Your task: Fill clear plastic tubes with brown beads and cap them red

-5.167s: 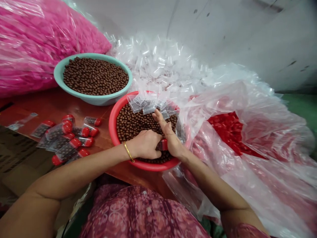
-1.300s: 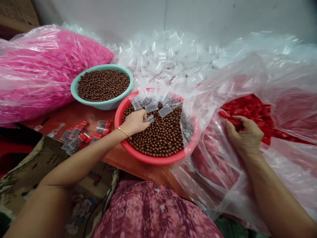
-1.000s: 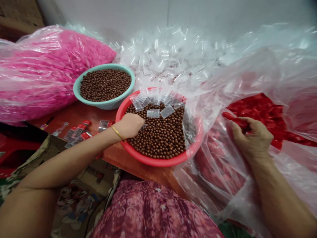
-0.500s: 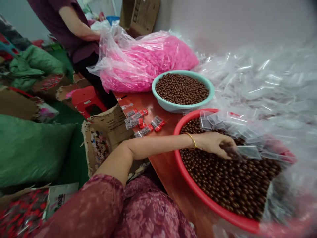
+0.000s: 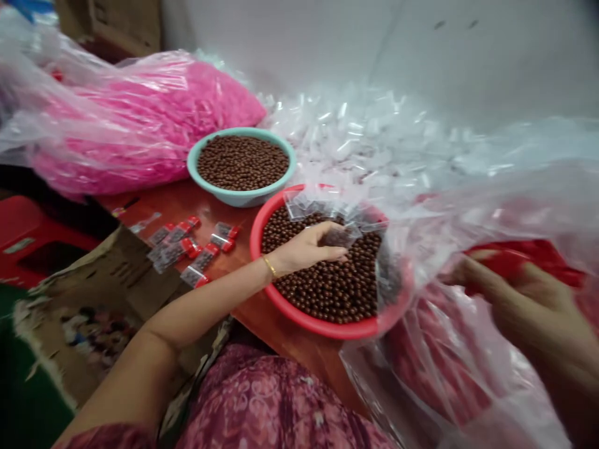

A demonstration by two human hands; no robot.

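My left hand (image 5: 306, 249) rests over the red bowl (image 5: 327, 325) of small brown balls (image 5: 327, 287) and pinches a small clear bag (image 5: 340, 236) partly filled with them. Several empty clear bags (image 5: 309, 207) lie at the bowl's far rim. My right hand (image 5: 524, 305), blurred by motion, reaches into the big clear plastic sack (image 5: 444, 368) of red caps (image 5: 528, 255); its fingers look curled, and what they hold is not visible.
A teal bowl (image 5: 241, 196) of brown balls stands behind the red one. Several filled bags with red caps (image 5: 191, 246) lie on the red-brown table (image 5: 163, 206). A sack of pink pieces (image 5: 140, 125), a heap of clear bags (image 5: 374, 134) and a torn cardboard box (image 5: 93, 299) surround it.
The view has swung back to the right from the room at left. My left hand now holds a small bag over the balls; my right hand is in view again at the red caps.
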